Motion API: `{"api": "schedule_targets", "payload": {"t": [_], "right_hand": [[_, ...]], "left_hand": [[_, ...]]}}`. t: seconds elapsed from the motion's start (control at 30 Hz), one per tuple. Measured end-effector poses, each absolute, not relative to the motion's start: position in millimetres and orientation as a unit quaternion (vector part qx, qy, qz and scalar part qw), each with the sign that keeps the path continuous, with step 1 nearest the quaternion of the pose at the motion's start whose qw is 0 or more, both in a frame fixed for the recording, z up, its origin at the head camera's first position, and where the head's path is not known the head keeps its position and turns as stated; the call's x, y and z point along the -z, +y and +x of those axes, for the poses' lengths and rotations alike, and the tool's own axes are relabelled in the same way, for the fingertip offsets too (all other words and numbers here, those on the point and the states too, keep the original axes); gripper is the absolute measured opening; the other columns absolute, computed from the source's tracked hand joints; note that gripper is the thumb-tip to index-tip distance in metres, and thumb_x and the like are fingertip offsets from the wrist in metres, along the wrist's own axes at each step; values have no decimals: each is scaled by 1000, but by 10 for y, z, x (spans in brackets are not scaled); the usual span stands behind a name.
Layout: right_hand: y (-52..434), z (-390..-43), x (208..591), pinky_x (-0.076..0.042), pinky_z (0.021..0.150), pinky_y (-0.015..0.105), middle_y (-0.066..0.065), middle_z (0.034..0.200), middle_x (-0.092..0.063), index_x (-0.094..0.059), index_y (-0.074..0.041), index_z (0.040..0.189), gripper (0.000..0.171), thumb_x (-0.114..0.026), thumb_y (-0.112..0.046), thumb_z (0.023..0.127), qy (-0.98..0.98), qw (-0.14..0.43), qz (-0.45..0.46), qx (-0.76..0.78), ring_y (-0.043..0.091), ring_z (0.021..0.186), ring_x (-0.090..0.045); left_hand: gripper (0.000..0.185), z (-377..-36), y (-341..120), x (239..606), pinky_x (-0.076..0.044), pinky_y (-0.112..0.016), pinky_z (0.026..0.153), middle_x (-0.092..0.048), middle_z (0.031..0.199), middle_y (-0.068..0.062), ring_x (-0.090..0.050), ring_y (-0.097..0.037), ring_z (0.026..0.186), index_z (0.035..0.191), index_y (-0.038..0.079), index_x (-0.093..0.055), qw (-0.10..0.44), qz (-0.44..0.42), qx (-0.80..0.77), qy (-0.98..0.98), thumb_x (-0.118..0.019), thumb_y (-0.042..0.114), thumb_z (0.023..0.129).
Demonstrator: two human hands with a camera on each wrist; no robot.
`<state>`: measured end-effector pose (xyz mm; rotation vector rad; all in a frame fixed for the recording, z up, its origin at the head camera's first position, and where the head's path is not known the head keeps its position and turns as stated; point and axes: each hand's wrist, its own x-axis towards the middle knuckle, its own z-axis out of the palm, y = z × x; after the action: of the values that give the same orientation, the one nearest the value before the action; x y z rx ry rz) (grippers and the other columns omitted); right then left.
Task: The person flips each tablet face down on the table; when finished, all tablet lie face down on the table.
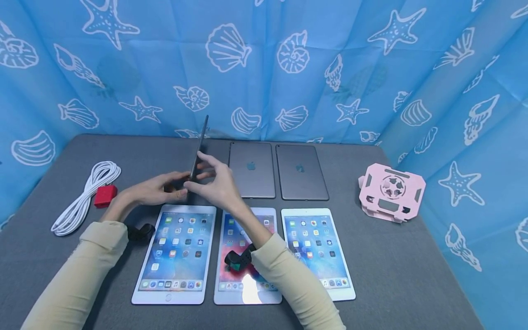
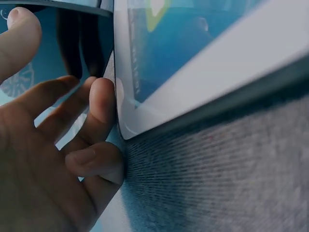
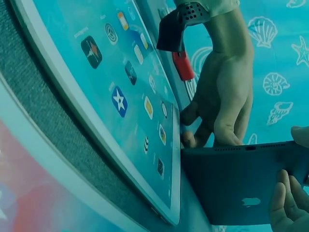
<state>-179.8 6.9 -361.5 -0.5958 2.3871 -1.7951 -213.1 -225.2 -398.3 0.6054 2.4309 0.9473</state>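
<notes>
Both hands, left hand [image 1: 154, 190] and right hand [image 1: 216, 181], grip one upright tablet [image 1: 199, 149]; three lit tablets [image 1: 175, 254] lie near, two face-down tablets [image 1: 252, 169] far on the worktop [image 1: 412, 266].

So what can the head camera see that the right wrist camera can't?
Only the head view shows the white cable, the pink stand, two grey tablets lying face down and the right-hand lit tablet.

Only the right wrist view shows the logo on the back of the tilted grey tablet and the small holes along its edge.

Both show the left hand and right hand holding that tablet up on its edge, the lit tablet on the left, the red plug and the seashell curtain.
</notes>
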Motion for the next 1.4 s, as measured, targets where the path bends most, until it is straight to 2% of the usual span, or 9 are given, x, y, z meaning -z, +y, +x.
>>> {"api": "schedule_targets", "payload": {"t": [0.2,0.37,0.47,0.6,0.73,0.83,1.03,1.27,1.4], "right_hand": [[45,-1776,3596,-58,82,19,19,136,-59,-43,-8,155,75,-78,-6,89,785,45,-212,581,33,113,-68],[43,-1781,3615,-58,83,21,18,135,-60,-42,-10,156,76,-78,-7,89,787,45,-220,575,32,111,-69],[37,-1788,3633,-59,82,22,18,134,-62,-42,-10,156,76,-78,-7,89,786,45,-222,576,33,109,-70],[16,-1796,3646,-58,80,20,18,132,-63,-41,-12,157,77,-79,-10,89,786,43,-220,576,33,109,-71],[-17,-1804,3661,-58,79,20,18,133,-63,-42,-10,156,77,-79,-10,89,785,45,-216,579,32,110,-70],[-41,-1807,3677,-59,82,23,18,133,-63,-43,-9,155,76,-79,-7,88,784,50,-215,580,32,111,-69],[-87,-1808,3737,-59,87,25,19,134,-61,-40,-12,157,77,-77,-5,90,789,57,-233,565,35,114,-69],[-121,-1798,3866,-58,95,33,20,133,-59,-42,-12,156,73,-76,-10,92,819,59,-245,516,36,111,-70],[-126,-1803,3907,-57,90,27,18,133,-62,-43,-13,156,72,-77,-16,93,843,70,-238,477,32,110,-71]], "left_hand": [[69,-2136,-2244,3996,-46,-62,102,-46,151,-30,-55,-42,125,158,-3,-29,237,230,-349,877,-53,33,105],[70,-2137,-2244,3976,-46,-64,102,-51,145,-30,-61,-38,118,160,-4,-23,256,220,-367,867,-48,34,107],[68,-2121,-2246,3918,-51,-52,94,-61,127,-22,-63,-25,103,161,-2,-20,247,220,-374,867,-44,34,109],[63,-2058,-2237,3730,-49,-50,91,-64,109,-17,-61,-24,97,164,7,-18,204,226,-393,868,-39,33,111],[65,-1981,-2213,3495,-50,-59,95,-57,135,-22,-62,-33,110,166,24,-14,155,235,-386,879,-45,35,110],[73,-1941,-2211,3368,-52,-53,92,-42,156,-21,-64,-32,112,166,30,-13,122,246,-356,893,-54,34,106],[80,-1912,-2264,3300,-52,-31,75,-46,153,-21,-63,-15,91,165,20,-19,85,258,-323,907,-65,29,100],[82,-1900,-2324,3353,-50,-29,69,-54,142,-18,-60,-15,88,165,20,-19,74,247,-326,909,-67,29,99],[84,-1894,-2363,3369,-50,-28,71,-59,135,-16,-60,-12,86,165,23,-19,70,239,-326,912,-69,28,98]]}}
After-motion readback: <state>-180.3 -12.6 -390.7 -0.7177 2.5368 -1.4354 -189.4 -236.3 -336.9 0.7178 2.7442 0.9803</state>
